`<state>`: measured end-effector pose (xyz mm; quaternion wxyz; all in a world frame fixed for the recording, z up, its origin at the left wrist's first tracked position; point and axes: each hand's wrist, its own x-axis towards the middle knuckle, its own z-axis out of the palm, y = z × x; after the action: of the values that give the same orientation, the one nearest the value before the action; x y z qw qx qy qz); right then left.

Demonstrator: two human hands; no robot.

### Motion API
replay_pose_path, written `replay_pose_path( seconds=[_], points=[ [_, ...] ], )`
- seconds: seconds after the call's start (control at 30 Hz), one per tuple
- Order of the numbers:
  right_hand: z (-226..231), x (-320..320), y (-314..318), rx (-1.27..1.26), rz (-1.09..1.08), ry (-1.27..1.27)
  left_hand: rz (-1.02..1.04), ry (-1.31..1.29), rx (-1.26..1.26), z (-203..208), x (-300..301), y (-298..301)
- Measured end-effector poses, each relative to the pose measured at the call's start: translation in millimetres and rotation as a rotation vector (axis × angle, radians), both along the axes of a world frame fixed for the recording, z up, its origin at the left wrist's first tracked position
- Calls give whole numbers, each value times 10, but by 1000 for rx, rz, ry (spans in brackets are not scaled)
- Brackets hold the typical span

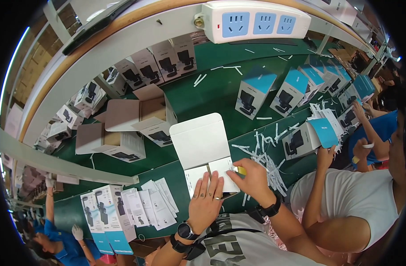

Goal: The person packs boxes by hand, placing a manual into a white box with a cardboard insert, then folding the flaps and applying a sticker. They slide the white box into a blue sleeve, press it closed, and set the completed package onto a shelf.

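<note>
An open carton (198,133) stands in front of me, its long white lid raised away from me and its inner flaps folded in, leaving a narrow gap between them. My left hand (205,199) lies on the flaps with fingers stretched out. At the box's right edge, my right hand (255,179) is closed around a small yellow thing (241,170), mostly hidden by the fingers; its thumb points toward the right flap. What is inside the carton cannot be seen.
Two opened cartons (123,142) stand at left. Printed leaflets (156,204) and blue-white boxes (103,217) lie nearer. White paper strips (269,164) are piled at right, before a row of blue-topped boxes (252,95). A co-worker's hand (326,155) touches a box. Overhead hangs a power strip (256,22).
</note>
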<state>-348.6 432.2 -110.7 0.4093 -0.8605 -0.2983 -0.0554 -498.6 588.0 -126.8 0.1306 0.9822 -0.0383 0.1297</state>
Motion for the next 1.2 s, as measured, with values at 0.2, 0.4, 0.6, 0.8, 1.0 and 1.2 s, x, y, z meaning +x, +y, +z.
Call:
replay_pose_path(
  seconds=[0.2,0.4,0.6,0.8,1.0,1.2],
  points=[
    [24,-438,-321,332,127,270,15,1,-21,-28,-13,54],
    [-319,-280,-1188,-761,112,347,-52,-23,-26,4,-37,155],
    [364,-230,-11,120,139,-31,-72,-65,41,-13,-88,174],
    [75,26,928,20,403,-275,-65,-127,46,-112,-106,101],
    [-51,-125,1117,18,417,-324,-117,-142,38,-197,-205,260],
    [-88,-247,1204,24,406,-285,-113,-135,11,-194,-310,344]
  ],
)
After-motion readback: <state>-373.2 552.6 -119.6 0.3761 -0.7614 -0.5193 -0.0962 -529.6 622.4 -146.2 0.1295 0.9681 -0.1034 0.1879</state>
